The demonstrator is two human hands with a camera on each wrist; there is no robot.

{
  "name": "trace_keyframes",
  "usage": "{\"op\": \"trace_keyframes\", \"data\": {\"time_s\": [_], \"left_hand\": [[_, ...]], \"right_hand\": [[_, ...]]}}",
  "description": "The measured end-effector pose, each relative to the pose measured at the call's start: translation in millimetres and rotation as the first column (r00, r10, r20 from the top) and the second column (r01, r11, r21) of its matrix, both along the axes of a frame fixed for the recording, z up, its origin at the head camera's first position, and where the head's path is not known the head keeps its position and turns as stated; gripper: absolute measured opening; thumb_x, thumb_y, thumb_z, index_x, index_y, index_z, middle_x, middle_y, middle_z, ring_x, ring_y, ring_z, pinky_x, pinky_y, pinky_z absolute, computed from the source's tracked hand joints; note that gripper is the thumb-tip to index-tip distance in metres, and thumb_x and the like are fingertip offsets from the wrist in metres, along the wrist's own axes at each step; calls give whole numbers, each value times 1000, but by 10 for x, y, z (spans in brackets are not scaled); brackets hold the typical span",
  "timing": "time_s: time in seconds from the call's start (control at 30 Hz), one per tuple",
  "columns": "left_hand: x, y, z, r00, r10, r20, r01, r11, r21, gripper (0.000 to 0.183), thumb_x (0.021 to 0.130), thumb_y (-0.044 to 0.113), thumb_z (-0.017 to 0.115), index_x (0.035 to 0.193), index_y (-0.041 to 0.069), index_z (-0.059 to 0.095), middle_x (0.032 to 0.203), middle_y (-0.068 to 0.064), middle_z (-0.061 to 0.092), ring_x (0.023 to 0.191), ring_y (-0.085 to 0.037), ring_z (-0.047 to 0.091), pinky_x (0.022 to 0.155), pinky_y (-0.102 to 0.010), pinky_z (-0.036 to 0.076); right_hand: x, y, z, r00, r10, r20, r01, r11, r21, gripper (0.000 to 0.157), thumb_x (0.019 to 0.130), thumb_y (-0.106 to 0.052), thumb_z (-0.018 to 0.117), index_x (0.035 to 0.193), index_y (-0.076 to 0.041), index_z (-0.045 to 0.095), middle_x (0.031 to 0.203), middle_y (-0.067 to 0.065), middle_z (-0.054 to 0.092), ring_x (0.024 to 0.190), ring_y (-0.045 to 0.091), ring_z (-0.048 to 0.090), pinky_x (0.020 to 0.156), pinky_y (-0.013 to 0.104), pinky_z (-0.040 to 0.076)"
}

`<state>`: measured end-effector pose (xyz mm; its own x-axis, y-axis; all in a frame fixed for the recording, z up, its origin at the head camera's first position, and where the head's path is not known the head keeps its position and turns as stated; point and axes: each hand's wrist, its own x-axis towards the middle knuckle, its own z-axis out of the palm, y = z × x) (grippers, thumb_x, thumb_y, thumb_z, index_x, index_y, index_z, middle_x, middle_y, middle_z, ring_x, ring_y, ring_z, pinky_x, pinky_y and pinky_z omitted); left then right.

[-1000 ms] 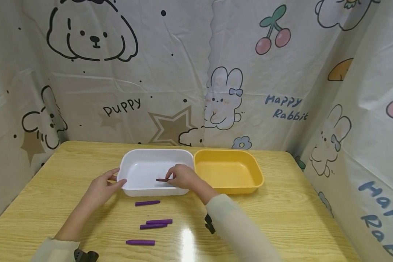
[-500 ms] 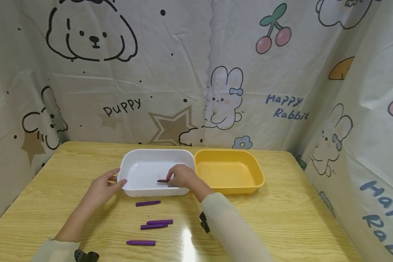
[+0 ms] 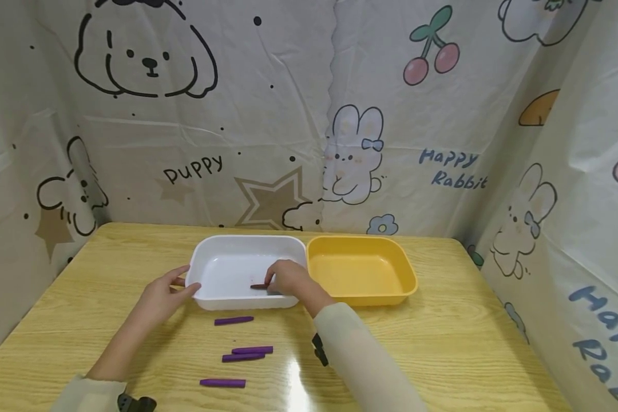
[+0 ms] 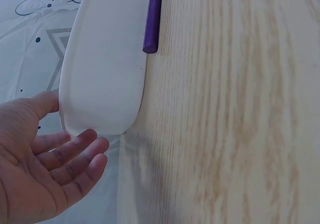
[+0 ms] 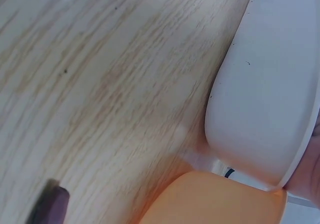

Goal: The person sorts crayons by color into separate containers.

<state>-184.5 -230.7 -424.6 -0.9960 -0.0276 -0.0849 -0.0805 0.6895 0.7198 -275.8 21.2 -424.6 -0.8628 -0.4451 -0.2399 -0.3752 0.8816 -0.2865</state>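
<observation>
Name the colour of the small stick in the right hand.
The stick looks dark reddish-brown; the head view shows it best.

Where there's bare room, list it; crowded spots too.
Bare: from the yellow tray to the right edge of the table, from the left hand to the left edge, and the yellow tray's floor. Crowded: before the white tray, where four purple crayons lie, and its right end, where the right hand pinches a dark stick.

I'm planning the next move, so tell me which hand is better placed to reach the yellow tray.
Likely the right hand: it pinches a dark stick inside the white tray, near the side next to the yellow tray; the left hand is at the white tray's opposite end.
</observation>
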Motion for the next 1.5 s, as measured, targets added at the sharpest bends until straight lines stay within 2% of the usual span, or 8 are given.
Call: {"op": "trace_keyframes", "data": {"time_s": [0.37, 0.6, 0.9, 1.17, 1.5], "left_hand": [[-52, 55, 15, 1000, -9, -7, 9, 1000, 10, 72, 91, 44, 57, 143, -1, 33, 117, -25, 58, 99, -32, 59, 70, -30, 49], [-52, 55, 5, 1000, -6, 3, 6, 1000, 11, 73, 91, 44, 57, 143, -1, 32, 116, -25, 58, 99, -31, 58, 69, -29, 49], [-45, 31, -8, 1000, -17, -16, 17, 1000, -5, 77, 90, 51, 54, 143, -2, 32, 117, -26, 57, 103, -37, 57, 72, -34, 52], [-46, 27, -34, 1000, -12, -11, 12, 1000, -5, 74, 91, 47, 54, 142, -2, 32, 117, -26, 57, 102, -35, 57, 72, -32, 51], [0, -8, -20, 999, -18, -28, 18, 1000, -14, 74, 91, 47, 54, 142, -3, 33, 114, -24, 59, 104, -38, 57, 72, -35, 53]], "right_hand": [[-2, 80, 38, 1000, -15, -7, 15, 1000, -12, 6, 80, -23, 72, 86, -21, 72, 94, -4, 68, 88, 12, 56, 88, 27, 44], [-22, 112, 95, 1000, 5, 3, -5, 999, -43, 12, 82, -25, 71, 92, -19, 71, 83, -4, 65, 78, 11, 53, 78, 24, 43], [9, 222, 340, 994, 89, -59, -96, 989, -116, 16, 86, -25, 68, 97, -14, 71, 82, 0, 63, 75, 11, 52, 69, 22, 43], [156, 358, 586, 986, 133, -100, -149, 973, -176, 17, 85, -23, 69, 97, -12, 71, 88, 4, 64, 80, 14, 53, 70, 23, 44], [261, 569, 678, 979, 169, -117, -193, 953, -232, 18, 85, -20, 69, 98, -8, 71, 89, 4, 67, 81, 15, 56, 69, 22, 46]]}}
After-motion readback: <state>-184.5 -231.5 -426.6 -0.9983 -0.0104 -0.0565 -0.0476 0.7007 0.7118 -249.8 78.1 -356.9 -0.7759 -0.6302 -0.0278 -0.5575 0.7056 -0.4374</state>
